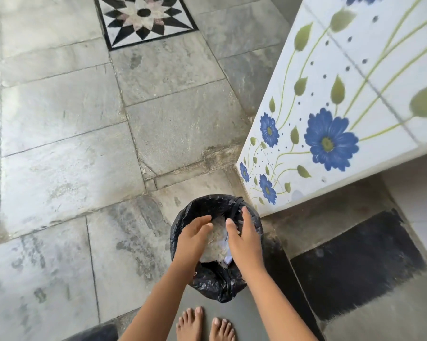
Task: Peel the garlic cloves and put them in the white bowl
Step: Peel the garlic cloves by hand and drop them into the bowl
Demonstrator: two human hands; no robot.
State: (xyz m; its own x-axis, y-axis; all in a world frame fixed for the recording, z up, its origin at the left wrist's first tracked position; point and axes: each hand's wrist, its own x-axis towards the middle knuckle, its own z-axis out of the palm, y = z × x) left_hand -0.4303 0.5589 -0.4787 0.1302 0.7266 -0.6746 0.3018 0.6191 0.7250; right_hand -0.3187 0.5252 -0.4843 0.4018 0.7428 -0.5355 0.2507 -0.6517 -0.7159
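Pale scraps, papery-looking and too blurred to name for certain, lie inside a bin lined with a black bag at 6 o'clock in the view. The left hand hovers over the bin's 9 o'clock side and the right hand over its 3 o'clock side. Both have their fingers stretched out and loose, gripping nothing, with a narrow gap between them above the scraps. Two bare feet stand just below the bin, at its 6 o'clock. A white tiled wall face painted with blue flowers rises at 2 o'clock, its corner beside the bin. A dark mat lies at 4 o'clock. Grey stone floor spreads toward 10 o'clock, with a black-and-white star inlay at 12 o'clock.
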